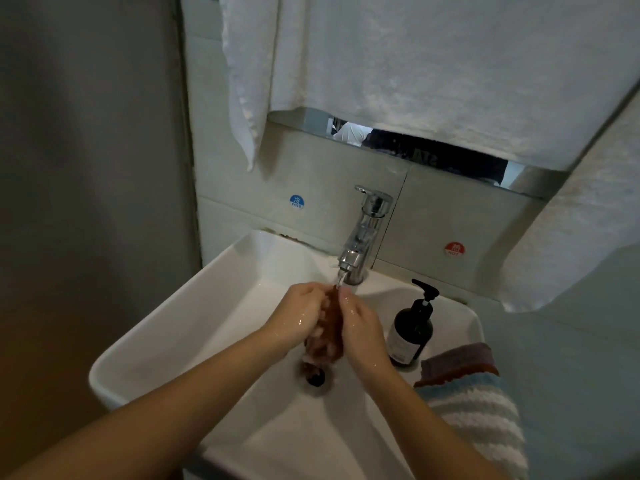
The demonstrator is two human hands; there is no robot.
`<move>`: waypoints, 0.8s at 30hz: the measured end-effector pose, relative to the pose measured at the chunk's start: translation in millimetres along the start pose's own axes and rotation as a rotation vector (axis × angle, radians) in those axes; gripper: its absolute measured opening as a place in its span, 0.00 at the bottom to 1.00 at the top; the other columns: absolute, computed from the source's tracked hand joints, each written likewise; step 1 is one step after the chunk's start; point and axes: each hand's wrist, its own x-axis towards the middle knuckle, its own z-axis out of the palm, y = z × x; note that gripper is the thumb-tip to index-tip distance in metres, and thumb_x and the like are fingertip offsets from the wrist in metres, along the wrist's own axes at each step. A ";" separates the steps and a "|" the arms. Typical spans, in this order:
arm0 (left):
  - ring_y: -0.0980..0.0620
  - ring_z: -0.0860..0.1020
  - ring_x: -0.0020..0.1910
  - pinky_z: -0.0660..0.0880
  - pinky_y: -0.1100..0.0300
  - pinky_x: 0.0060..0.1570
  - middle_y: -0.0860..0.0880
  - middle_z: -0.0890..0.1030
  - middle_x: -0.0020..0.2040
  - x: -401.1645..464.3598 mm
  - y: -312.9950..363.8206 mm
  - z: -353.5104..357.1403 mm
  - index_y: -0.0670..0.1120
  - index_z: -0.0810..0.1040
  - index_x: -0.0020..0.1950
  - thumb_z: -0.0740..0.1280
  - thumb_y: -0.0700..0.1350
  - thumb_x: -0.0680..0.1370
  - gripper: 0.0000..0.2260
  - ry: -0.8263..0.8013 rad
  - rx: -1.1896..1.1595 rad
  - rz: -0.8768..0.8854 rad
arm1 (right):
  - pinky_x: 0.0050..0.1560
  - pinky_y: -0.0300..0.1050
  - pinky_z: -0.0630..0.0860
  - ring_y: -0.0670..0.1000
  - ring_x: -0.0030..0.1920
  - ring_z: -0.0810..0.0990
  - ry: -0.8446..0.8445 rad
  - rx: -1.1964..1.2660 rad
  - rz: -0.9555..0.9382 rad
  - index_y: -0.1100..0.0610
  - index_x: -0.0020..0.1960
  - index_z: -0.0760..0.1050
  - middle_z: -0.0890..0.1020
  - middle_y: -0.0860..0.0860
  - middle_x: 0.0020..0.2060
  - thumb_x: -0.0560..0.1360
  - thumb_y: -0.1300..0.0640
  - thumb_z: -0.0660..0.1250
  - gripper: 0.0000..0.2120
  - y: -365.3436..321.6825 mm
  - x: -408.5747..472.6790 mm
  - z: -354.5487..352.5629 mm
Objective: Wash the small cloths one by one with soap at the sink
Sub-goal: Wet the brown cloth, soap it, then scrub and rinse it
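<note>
Left hand [304,315] and right hand [360,320] clasp the soapy brown cloth [327,336] between them under the running tap [360,244], above the sink [180,327] drain, probably so suds wash straight down.

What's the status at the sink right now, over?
Both hands, left hand and right hand, grip soapy brown cloth under running faucet. Nothing in the way.

A bathroom: white sink [194,306], chrome tap [363,233], hanging towel [433,64], tiled wall [311,181].
</note>
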 end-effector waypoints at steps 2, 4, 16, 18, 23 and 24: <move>0.50 0.81 0.40 0.81 0.54 0.40 0.46 0.83 0.41 0.1 0.8 -2.4 0.46 0.82 0.47 0.58 0.29 0.75 0.17 -0.034 -0.008 0.003 | 0.45 0.38 0.80 0.47 0.46 0.84 -0.057 -0.024 -0.029 0.49 0.52 0.80 0.85 0.48 0.45 0.81 0.54 0.63 0.06 0.1 -2.3 0.9; 0.48 0.80 0.48 0.82 0.52 0.44 0.45 0.80 0.50 4.3 -0.8 -8.9 0.45 0.81 0.50 0.58 0.27 0.74 0.18 0.011 0.094 0.068 | 0.47 0.39 0.79 0.48 0.48 0.83 -0.029 -0.053 -0.035 0.46 0.49 0.78 0.84 0.47 0.46 0.81 0.61 0.62 0.11 0.7 1.5 -1.0; 0.50 0.78 0.37 0.74 0.59 0.38 0.46 0.80 0.39 30.5 -36.3 -40.7 0.45 0.76 0.45 0.70 0.41 0.72 0.05 -0.223 0.320 -0.111 | 0.38 0.42 0.73 0.49 0.41 0.78 0.294 -0.077 -0.060 0.56 0.50 0.72 0.79 0.51 0.40 0.84 0.57 0.54 0.09 5.4 20.5 -6.8; 0.49 0.79 0.35 0.75 0.57 0.37 0.44 0.81 0.38 29.9 -39.1 -41.6 0.45 0.75 0.45 0.72 0.46 0.74 0.08 -0.136 0.227 -0.085 | 0.34 0.46 0.71 0.51 0.37 0.76 0.358 -0.218 -0.085 0.57 0.51 0.69 0.77 0.52 0.37 0.84 0.54 0.52 0.10 10.5 22.8 -11.7; 0.47 0.74 0.27 0.72 0.58 0.27 0.44 0.76 0.31 6.3 -27.2 3.4 0.45 0.70 0.45 0.58 0.48 0.84 0.11 -0.014 -0.046 0.045 | 0.36 0.47 0.67 0.54 0.38 0.76 0.353 -0.399 -0.051 0.56 0.47 0.71 0.76 0.51 0.36 0.84 0.50 0.51 0.15 20.7 33.3 3.0; 0.50 0.74 0.27 0.72 0.60 0.26 0.45 0.75 0.31 -2.0 -23.9 16.4 0.45 0.69 0.44 0.56 0.48 0.85 0.12 0.017 -0.040 0.081 | 0.37 0.47 0.69 0.54 0.39 0.76 0.343 -0.293 -0.037 0.56 0.45 0.72 0.77 0.52 0.36 0.84 0.50 0.53 0.15 22.0 34.8 8.5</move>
